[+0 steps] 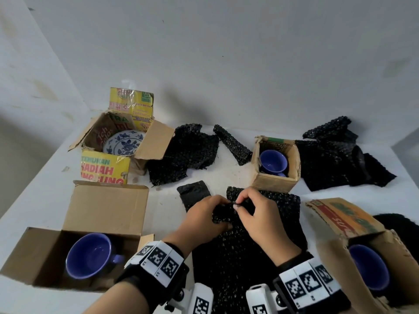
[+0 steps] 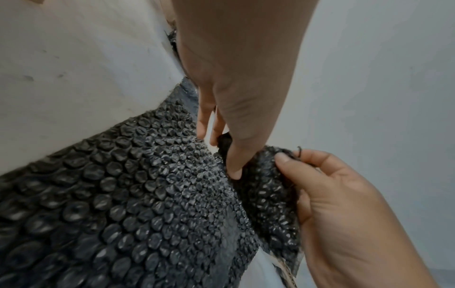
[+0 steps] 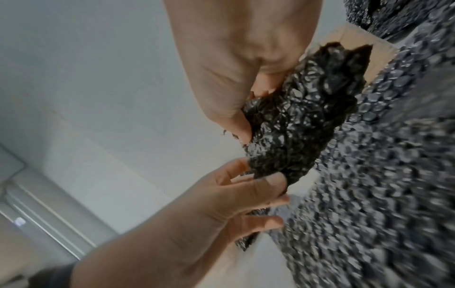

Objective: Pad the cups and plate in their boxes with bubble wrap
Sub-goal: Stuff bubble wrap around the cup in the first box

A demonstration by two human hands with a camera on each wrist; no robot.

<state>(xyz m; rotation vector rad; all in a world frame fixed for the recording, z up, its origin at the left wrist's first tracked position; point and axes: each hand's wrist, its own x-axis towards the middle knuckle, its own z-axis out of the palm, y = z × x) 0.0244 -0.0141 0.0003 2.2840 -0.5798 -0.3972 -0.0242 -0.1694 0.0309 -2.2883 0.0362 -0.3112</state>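
A large black bubble wrap sheet [image 1: 249, 250] lies on the white table in front of me. My left hand [image 1: 223, 208] and right hand [image 1: 237, 203] both pinch a folded edge of it near its far end. The left wrist view shows my left hand [image 2: 221, 152] gripping the fold, with the right hand [image 2: 290, 161] pinching beside it. In the right wrist view, my right hand [image 3: 246, 132] and left hand [image 3: 270, 185] hold a crumpled part of the sheet [image 3: 307, 117]. Blue cups [image 1: 89, 257] [image 1: 273, 163] [image 1: 368, 268] sit in open cardboard boxes. A blue-patterned plate [image 1: 124, 142] leans in a box.
The plate's box [image 1: 154, 141] with yellow flaps stands at the back left. More black wrap pieces lie behind: one [image 1: 186, 150] by that box, a roll [image 1: 232, 143], a pile [image 1: 333, 159] at the right, a flat strip [image 1: 195, 193]. A wall rises behind the table.
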